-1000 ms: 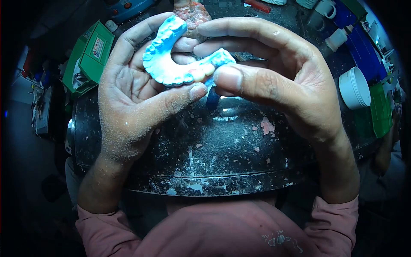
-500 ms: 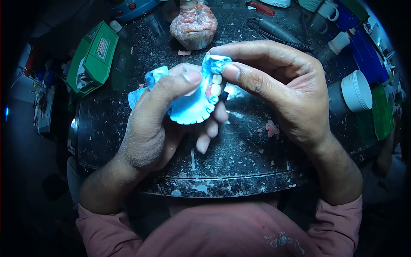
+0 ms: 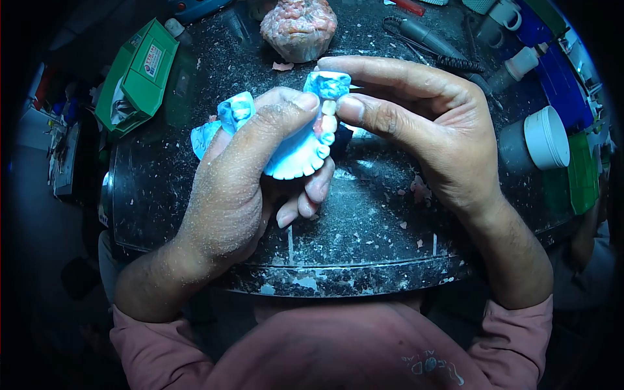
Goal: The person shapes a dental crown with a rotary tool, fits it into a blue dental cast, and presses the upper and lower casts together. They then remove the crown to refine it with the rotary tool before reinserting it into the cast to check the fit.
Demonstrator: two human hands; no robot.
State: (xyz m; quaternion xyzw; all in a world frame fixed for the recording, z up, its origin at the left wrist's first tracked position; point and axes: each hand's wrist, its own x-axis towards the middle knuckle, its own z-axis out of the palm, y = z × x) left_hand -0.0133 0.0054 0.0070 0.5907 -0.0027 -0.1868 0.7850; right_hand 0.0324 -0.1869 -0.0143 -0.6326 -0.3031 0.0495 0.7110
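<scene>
A bluish-white dental cast with a row of teeth around its arch is held above the dark worktop. My left hand is closed around it, thumb across the top and fingers curled underneath. Along the cast's right side sit ivory-coloured artificial teeth with a patch of pink beside them. With thumb and index finger, my right hand pinches the cast's far right end, next to those teeth. Pale dust coats my left hand and wrist. The underside of the cast is hidden.
On the speckled worktop lie pink scraps. A pot crusted with pink lumps stands at the back. A green box is at left; a white tub, a white bottle and a grey corded handpiece are at right.
The cast has tilted in my hands, showing more of its far right end. My left thumb has shifted slightly to the right and up. Both hands keep their hold.
</scene>
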